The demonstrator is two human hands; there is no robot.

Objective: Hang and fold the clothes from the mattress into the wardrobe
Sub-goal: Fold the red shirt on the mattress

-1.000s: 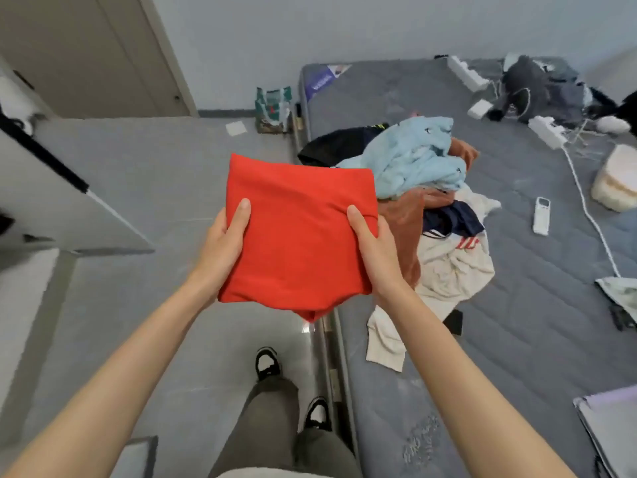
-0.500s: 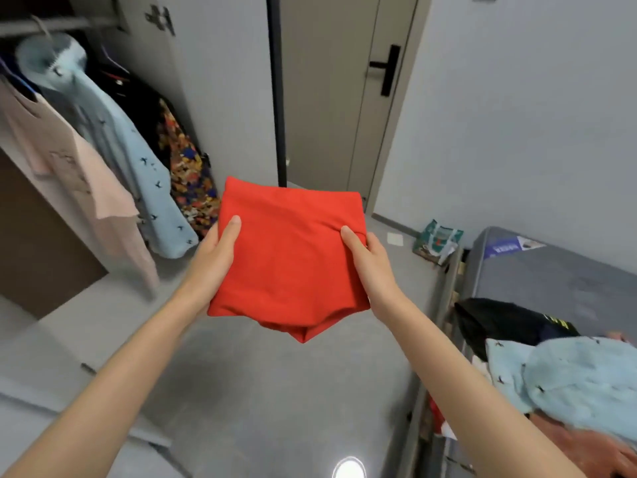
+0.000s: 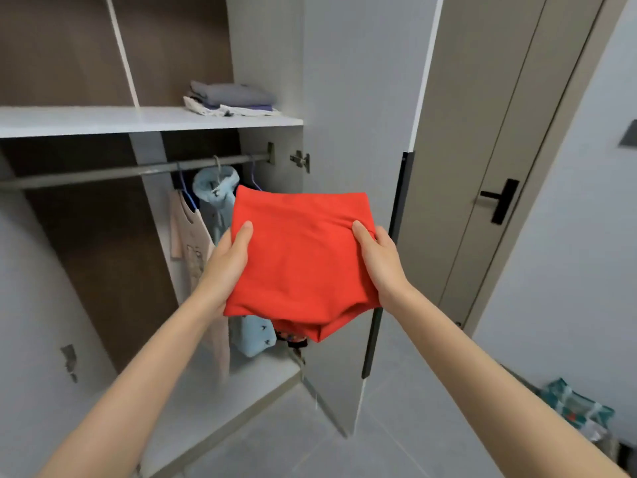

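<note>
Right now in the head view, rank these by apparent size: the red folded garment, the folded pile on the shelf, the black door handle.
1. red folded garment: largest, though being nearest the camera inflates it.
2. folded pile.
3. black door handle: smallest.

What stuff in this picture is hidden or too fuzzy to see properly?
All in the head view:
- Left hand and right hand: the fingers are hidden under the red folded garment; only the thumbs show.
- Patterned garment on the rail: almost wholly hidden behind the red folded garment.
- Folded pile on the shelf: too small to count the pieces.
- Pink shirt: its print is blurred.
</note>
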